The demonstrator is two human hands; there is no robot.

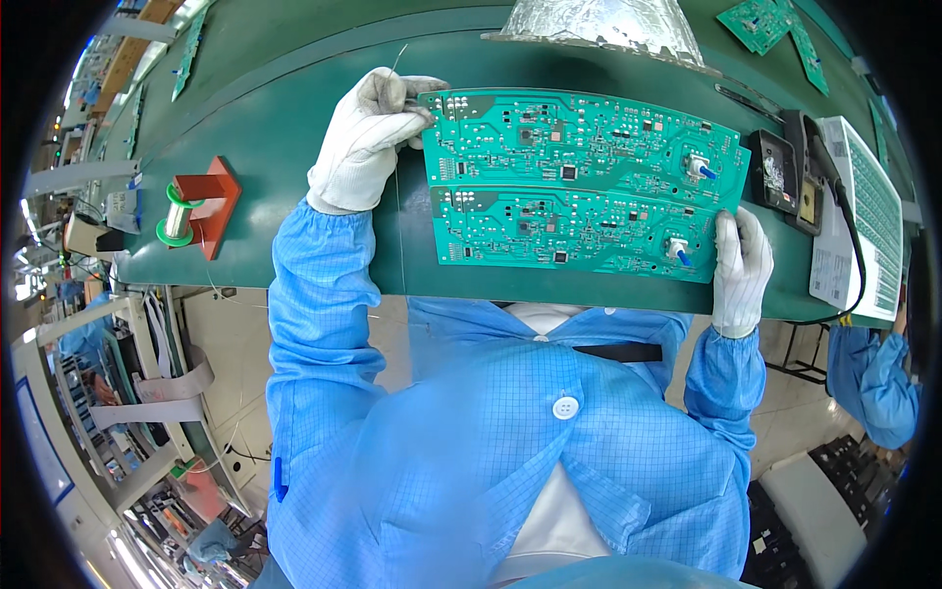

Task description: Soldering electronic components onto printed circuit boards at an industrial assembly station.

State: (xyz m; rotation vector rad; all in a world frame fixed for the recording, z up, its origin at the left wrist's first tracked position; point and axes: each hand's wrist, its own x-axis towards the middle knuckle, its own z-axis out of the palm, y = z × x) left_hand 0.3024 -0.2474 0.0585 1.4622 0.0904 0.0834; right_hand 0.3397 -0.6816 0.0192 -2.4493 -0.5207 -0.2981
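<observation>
Before me, above the green tabletop, is a green circuit board panel (579,193), two long boards joined edge to edge. Small components cover it, and each board carries a white part with a blue shaft near its right end. My left hand (355,147), in a white glove, closes on the panel's upper left corner. A thin solder wire (399,61) sticks up from those fingers and trails down past the table edge. My right hand (743,263), gloved too, grips the lower right corner; its thumb lies on the board and the other fingers are partly hidden.
A solder spool (180,218) sits on a red stand (224,201) at left. Foil-covered ducting (601,29) rises at the back. To the right are tweezers (750,102), a black holder (776,169) with a cable, and a white ridged tray (865,211). Another person's blue sleeve (871,383) shows beyond.
</observation>
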